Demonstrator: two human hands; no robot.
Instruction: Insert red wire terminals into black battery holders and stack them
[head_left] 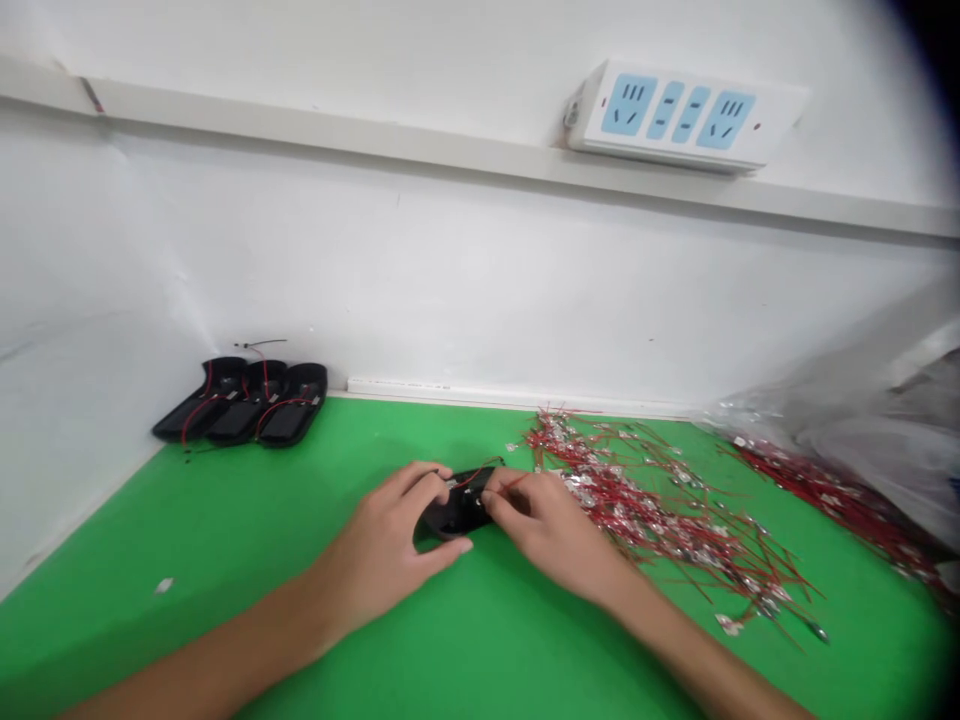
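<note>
A black plastic housing [459, 512] lies on the green work surface in front of me, with a thin red wire along its upper side. My left hand [397, 535] grips the housing from the left, thumb at its near edge and fingers on its far side. My right hand [536, 515] is at the housing's right part, its thumb and forefinger pinched together. A red wire shows by those fingers; what exactly sits between the fingertips is too small to make out. Close beside the right hand spreads a pile of red wires with small silvery pieces [637, 510].
Three similar black housings with red wires [292, 405] stand side by side at the back left. More red wires [840, 500] lie at the right, by clear plastic bags [870, 450]. A power socket strip [679, 115] is fixed to the wall. A small white scrap [163, 586] lies at left.
</note>
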